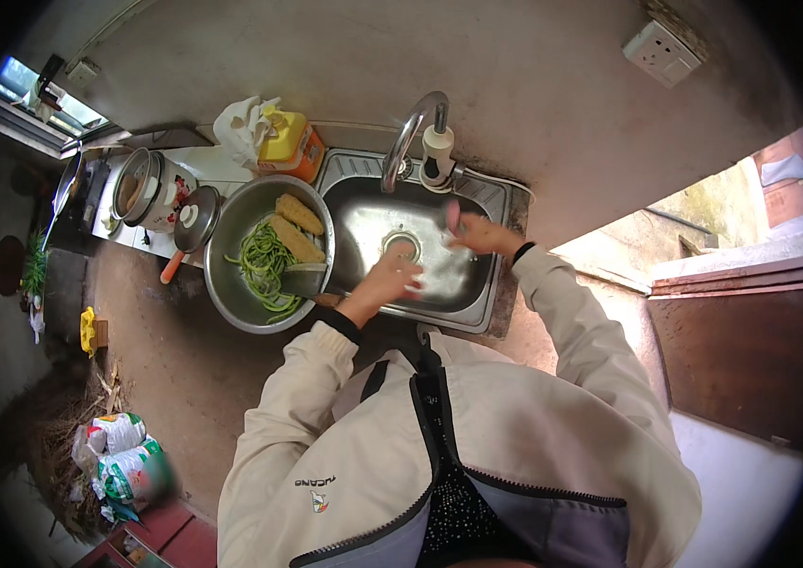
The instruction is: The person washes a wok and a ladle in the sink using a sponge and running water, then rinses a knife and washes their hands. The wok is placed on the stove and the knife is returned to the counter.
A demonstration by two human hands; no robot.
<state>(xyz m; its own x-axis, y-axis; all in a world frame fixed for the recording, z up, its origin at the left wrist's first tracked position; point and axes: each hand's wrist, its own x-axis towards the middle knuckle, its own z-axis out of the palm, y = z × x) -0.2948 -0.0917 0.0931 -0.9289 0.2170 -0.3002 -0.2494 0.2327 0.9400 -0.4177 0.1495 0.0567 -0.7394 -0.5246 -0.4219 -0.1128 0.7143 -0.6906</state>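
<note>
My left hand (394, 273) is over the front left part of the stainless steel sink (355, 213), its fingers apart and blurred, with nothing seen in it. Over the sink's right side, my right hand (476, 233) has a small pink thing (453, 216) at its fingers; blur hides what it is and how it is held. Left of the sink, a large metal basin (220, 298) contains long green beans (259, 263), two yellowish, rough-skinned pieces (296, 240) and a broad-bladed knife (303, 280). The knife's handle rests over the basin's rim, close to my left wrist.
A curved faucet (405, 135) with a white heater-like fitting (437, 153) rises behind the sink. Behind the basin are an orange-yellow jug (291, 149) and a white plastic bag (241, 128). A lidded pan (195, 219) and a rice cooker (173, 192) stand farther left.
</note>
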